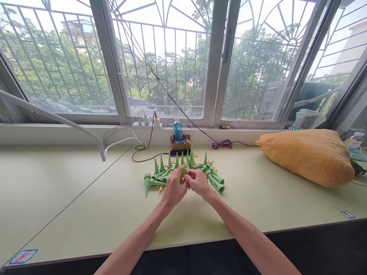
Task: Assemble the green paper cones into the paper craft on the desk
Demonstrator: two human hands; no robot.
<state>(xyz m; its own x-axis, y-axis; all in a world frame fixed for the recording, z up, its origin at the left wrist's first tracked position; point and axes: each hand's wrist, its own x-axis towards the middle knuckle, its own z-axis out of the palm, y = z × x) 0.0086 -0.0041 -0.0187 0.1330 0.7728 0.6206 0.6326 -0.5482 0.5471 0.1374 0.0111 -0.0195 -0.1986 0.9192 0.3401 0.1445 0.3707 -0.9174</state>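
Observation:
My left hand (174, 186) is closed around a green plastic watering spike (182, 172), mostly covered by the fingers. Against its near end, my right hand (199, 183) pinches with thumb and forefinger; whether a small part sits between those fingertips is hidden. Both hands meet just above the table. Behind them, several green spikes (156, 167) stand point up in a row. More spikes (219, 187) lie in a heap to the right of my right hand, and another group (146, 183) lies left of my left hand. Small yellow plastic pieces (160, 189) show among them.
Beyond the pile are a dark phone (176, 153) on a charging cable and a cardboard box (181, 146) with a blue bottle (178, 131). A red-black wire coil (222, 144) and an orange plush cushion (306, 157) lie right. A white lamp arm (71, 123) crosses the left.

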